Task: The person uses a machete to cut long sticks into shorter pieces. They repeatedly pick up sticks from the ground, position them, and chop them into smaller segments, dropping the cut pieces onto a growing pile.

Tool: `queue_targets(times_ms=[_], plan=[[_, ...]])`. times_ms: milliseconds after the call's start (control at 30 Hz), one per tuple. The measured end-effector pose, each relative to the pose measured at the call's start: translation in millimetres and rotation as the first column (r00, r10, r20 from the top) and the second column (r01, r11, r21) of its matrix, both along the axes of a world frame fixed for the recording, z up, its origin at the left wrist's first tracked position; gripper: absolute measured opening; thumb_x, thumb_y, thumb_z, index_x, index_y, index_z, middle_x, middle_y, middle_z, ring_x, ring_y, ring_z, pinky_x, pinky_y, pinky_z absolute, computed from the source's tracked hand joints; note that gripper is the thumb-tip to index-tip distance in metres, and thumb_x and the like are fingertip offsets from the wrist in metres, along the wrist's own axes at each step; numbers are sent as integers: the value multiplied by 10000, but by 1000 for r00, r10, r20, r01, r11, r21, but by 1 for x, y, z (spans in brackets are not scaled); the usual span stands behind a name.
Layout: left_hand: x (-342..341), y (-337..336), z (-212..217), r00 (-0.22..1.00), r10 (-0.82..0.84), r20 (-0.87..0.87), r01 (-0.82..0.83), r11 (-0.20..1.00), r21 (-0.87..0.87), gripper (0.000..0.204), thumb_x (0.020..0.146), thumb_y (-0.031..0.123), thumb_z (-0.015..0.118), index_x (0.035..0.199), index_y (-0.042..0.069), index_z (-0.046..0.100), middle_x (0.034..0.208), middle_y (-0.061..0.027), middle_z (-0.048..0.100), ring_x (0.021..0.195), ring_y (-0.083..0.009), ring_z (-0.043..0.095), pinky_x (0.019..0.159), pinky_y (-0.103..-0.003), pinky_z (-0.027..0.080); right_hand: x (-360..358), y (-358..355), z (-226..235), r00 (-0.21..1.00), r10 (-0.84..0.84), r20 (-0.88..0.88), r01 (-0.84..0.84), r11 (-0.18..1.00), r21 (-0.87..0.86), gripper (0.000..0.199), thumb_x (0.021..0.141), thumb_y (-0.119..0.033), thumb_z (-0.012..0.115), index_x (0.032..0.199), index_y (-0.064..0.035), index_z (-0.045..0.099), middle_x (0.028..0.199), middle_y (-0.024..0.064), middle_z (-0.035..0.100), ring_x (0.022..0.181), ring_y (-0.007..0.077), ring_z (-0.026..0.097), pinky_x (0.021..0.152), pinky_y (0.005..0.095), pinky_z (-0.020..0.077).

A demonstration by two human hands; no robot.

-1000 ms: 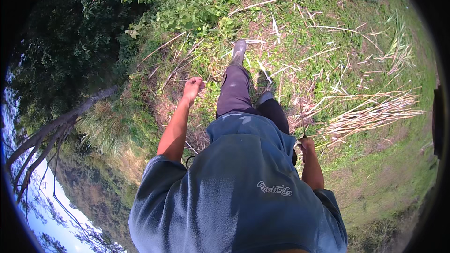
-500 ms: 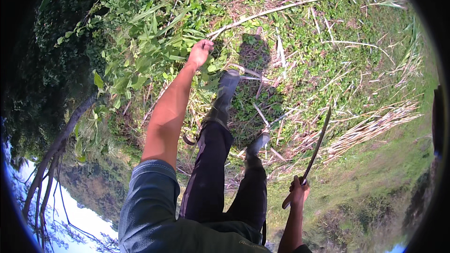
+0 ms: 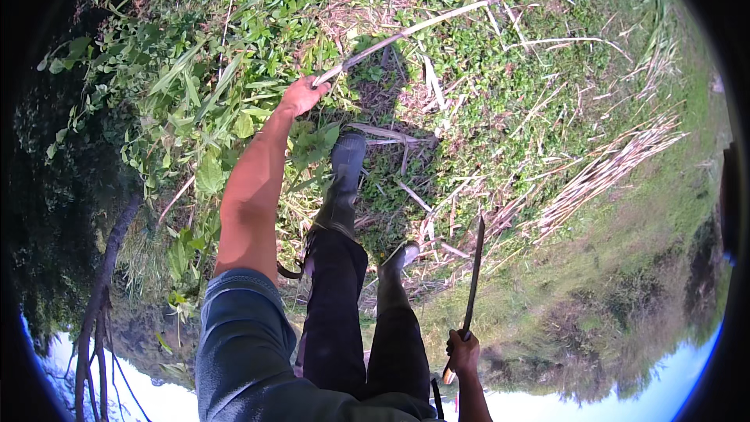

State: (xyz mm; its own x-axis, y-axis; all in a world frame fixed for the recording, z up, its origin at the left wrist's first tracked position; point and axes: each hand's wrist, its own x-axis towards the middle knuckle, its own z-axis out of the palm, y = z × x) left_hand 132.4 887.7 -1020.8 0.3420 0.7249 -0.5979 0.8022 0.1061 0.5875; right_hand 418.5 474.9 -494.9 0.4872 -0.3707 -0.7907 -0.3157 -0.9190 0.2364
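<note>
My left hand (image 3: 305, 97), arm stretched forward, is closed around the thick end of a long, pale dry stalk (image 3: 437, 20). From there the stalk runs out to the far right, its thin tip near the upper rim of the view. At the lower right my right hand (image 3: 464, 350) grips the handle of a machete (image 3: 474, 281). Its long dark blade points forward and up, apart from the stalk.
To the right lies a bundle of cut dry stalks (image 3: 601, 180). Leafy plants (image 3: 207, 101) crowd the left, near my left arm. My boots (image 3: 347, 160) stand among loose stalk pieces and low greenery. A dark tree branch (image 3: 105, 273) shows at far left.
My left hand has moved left and slightly nearer, drawing the stalk along. The machete has moved left and nearer with my right hand, its blade now more upright in view.
</note>
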Motion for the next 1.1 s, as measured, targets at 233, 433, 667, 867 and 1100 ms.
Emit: queue_targets(times_ms=[233,433,667,867,1100], plan=[[71,-21,334,985,-167,33,152,950,274,340,863,414,609,758,91,593,591,-177,583,569,-386,595,544,-459,465,2,7,61,987,77,143,-118,944,308,206,849,-206,660,829,-25,564,642,41,564,535,123,538,505,282,450],[85,-114,542,931,-358,74,271,812,516,328,854,373,628,771,55,632,584,-197,588,551,-384,607,533,-454,487,-5,-87,110,937,-323,135,116,651,750,193,836,-152,723,862,-56,556,658,9,569,549,105,536,502,262,433],[162,-277,742,744,-630,224,420,701,576,354,907,363,589,833,20,637,604,-229,576,574,-412,594,554,-474,462,-16,-250,202,702,-694,162,68,292,954,145,911,-148,632,848,-51,544,648,21,562,509,97,530,466,240,425],[243,-510,864,442,-879,178,647,450,615,386,950,378,525,884,6,603,598,-229,568,583,-420,592,553,-502,442,-10,-420,279,174,-982,79,-236,36,971,131,930,-126,604,921,-20,527,997,165,672,564,101,539,492,243,473],[268,-725,884,2,-988,155,760,103,641,302,950,319,521,916,19,538,670,-227,610,623,-444,601,582,-521,471,14,-575,382,-101,-981,-168,-405,-113,907,236,851,-177,732,846,-35,544,844,104,645,596,115,536,492,238,452]])
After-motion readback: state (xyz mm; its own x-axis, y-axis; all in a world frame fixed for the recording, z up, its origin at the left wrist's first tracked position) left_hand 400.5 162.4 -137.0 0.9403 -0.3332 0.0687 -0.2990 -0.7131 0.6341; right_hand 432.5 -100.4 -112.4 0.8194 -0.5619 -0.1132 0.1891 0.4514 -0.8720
